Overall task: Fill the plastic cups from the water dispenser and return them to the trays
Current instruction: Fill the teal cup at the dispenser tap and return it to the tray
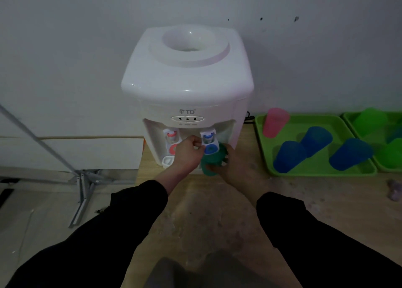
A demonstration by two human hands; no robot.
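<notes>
Centre frame: green cup (212, 166) is grasped by the right grip (235, 168) and held under the blue tap (209, 143). The tap's white lever is pinched by the left grip (188, 153). Behind, the white dispenser (187, 77) is set on the surface (282, 192). Right edge: green tray (260, 135) is loaded with a pink cup (275, 122) and blue cups (289, 156).

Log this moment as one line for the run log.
step: fill | right hand: holds green cup under blue tap | left hand: grips blue tap | near tray: one pink cup, three blue cups
</notes>
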